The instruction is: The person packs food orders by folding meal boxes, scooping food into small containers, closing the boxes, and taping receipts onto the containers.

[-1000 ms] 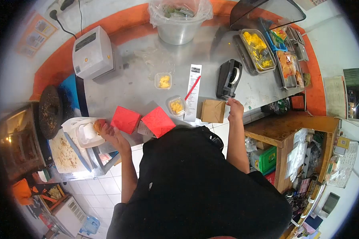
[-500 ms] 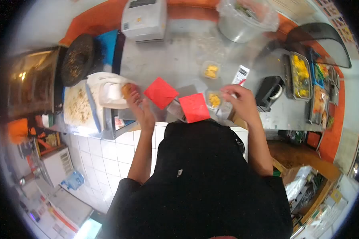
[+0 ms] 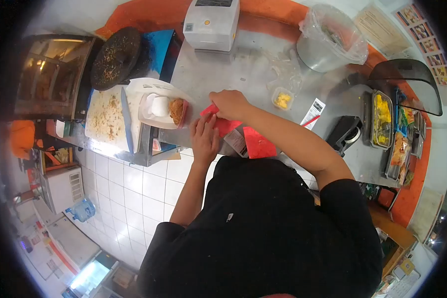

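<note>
Red angular box [image 3: 228, 127] lies under left hand [image 3: 205, 139] and curled right hand [image 3: 231, 105], grips unclear.

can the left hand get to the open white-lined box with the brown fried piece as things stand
Probably yes: the left hand is close to the open white-lined box, with nothing visible standing between them. It is at a red paper box, so it would likely leave that first.

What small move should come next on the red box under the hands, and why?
Probably steady the squarish red paper box with the left hand and press its top with the right hand. Both hands are at that box, fingers covering part of it; whether its lid is fully shut is hidden.
</note>
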{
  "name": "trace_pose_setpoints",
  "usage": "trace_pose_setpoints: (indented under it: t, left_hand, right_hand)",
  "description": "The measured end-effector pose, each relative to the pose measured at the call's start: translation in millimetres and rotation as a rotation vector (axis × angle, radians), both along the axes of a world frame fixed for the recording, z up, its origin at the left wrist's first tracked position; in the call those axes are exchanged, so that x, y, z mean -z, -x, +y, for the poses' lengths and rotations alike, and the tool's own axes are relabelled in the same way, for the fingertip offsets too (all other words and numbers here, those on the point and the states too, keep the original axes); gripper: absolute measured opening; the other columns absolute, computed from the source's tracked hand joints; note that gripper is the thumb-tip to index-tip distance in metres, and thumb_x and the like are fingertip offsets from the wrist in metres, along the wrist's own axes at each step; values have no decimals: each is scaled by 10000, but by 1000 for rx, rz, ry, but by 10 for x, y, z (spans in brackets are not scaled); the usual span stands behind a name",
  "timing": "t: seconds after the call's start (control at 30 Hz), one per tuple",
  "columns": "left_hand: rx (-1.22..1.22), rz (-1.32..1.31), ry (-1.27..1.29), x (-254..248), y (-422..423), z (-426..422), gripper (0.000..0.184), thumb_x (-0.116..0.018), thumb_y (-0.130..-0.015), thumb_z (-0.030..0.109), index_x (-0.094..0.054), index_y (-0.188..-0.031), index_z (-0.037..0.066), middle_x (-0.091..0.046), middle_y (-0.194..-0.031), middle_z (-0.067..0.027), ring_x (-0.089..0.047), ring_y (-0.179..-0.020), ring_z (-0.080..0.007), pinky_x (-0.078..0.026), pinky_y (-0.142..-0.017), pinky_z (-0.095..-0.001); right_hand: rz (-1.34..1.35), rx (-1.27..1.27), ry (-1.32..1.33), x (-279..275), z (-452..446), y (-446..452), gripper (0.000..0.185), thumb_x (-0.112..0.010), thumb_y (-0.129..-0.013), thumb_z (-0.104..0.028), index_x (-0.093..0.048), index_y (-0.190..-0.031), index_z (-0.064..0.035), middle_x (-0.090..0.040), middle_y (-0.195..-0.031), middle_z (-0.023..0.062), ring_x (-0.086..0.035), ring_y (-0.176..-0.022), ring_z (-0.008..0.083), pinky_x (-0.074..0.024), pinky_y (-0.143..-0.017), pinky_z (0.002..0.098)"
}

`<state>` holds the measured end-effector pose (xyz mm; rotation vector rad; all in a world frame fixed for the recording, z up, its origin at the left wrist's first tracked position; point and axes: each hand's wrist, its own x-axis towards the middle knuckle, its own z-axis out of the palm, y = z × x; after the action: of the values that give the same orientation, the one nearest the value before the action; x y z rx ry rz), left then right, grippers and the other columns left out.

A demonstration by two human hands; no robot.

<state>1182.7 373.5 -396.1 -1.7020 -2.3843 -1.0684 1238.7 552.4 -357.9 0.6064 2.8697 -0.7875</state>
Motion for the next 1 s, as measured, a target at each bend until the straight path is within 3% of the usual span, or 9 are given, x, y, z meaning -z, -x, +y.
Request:
trace_pose_setpoints:
  t: [0.23,0.3,0.37,0.5,0.6,0.67,0.77,0.83,1.0]
  left_hand:
    - [13,145,35,78,63,-14,299,-633,-850,162,-645,-1126,50,-564,-1303,-90,-503,-1110,-343,-394,-975,-442]
    - [16,114,-9,185,113,-47,267,-650,-838,153,-645,-1083,47,-570,-1296,-93,-513,-1096,-342,-397,-968,-442]
    - [14,93,-103,178,122,-34,174,-677,-818,126,-628,-965,48,-595,-1238,-111,-544,-1045,-343,-415,-934,-444]
    - [-13,50,-160,-67,17,38,154,-674,-819,117,-620,-948,54,-606,-1171,-116,-549,-1038,-335,-421,-908,-450]
    - [58,54,-172,-237,-137,196,140,-663,-817,94,-617,-944,55,-609,-1104,-110,-551,-1028,-327,-422,-891,-450]
    - [195,-43,-170,-284,-263,373,161,-661,-804,90,-616,-954,53,-611,-1076,-104,-549,-1012,-319,-424,-883,-439]
    - [414,-120,-130,-427,-505,705,190,-659,-794,95,-615,-972,47,-613,-1050,-103,-551,-988,-316,-438,-871,-423]
    - [501,-168,-48,-523,-638,918,213,-652,-800,115,-618,-999,44,-617,-1073,-123,-557,-1000,-332,-442,-894,-429]
    - [556,-141,118,-318,-776,1368,262,-654,-801,137,-622,-1040,34,-618,-1068,-121,-558,-996,-327,-467,-873,-425]
  right_hand:
    - [140,170,243,367,267,-497,348,-763,-725,-292,-599,-933,-66,-674,-888,136,-656,-815,319,-516,-725,402]
    - [365,434,477,506,375,-837,291,-736,-747,-232,-595,-916,-42,-662,-847,122,-644,-770,264,-506,-720,358]
    - [559,624,372,618,469,-1269,219,-688,-769,-174,-618,-929,-41,-664,-835,103,-640,-769,211,-503,-718,331]
    - [493,1033,211,841,676,-2254,240,-676,-766,-137,-644,-985,-48,-667,-878,90,-630,-753,192,-502,-705,318]
    - [467,1072,307,722,670,-2522,230,-704,-778,-91,-640,-995,-53,-635,-896,35,-567,-723,121,-465,-665,266]
    - [466,1035,373,663,636,-2551,293,-731,-749,-120,-632,-1018,-59,-618,-954,45,-567,-788,135,-465,-703,278]
    - [150,865,418,487,418,-2383,488,-807,-661,-173,-597,-1088,-66,-589,-1046,92,-574,-905,200,-473,-785,329]
    - [-171,540,43,494,131,-2293,702,-876,-557,-223,-550,-1162,-81,-550,-1118,143,-556,-1011,284,-465,-875,387]
    - [108,635,161,910,188,-2252,794,-914,-511,-272,-529,-1172,-63,-544,-1111,180,-549,-1040,339,-458,-916,415]
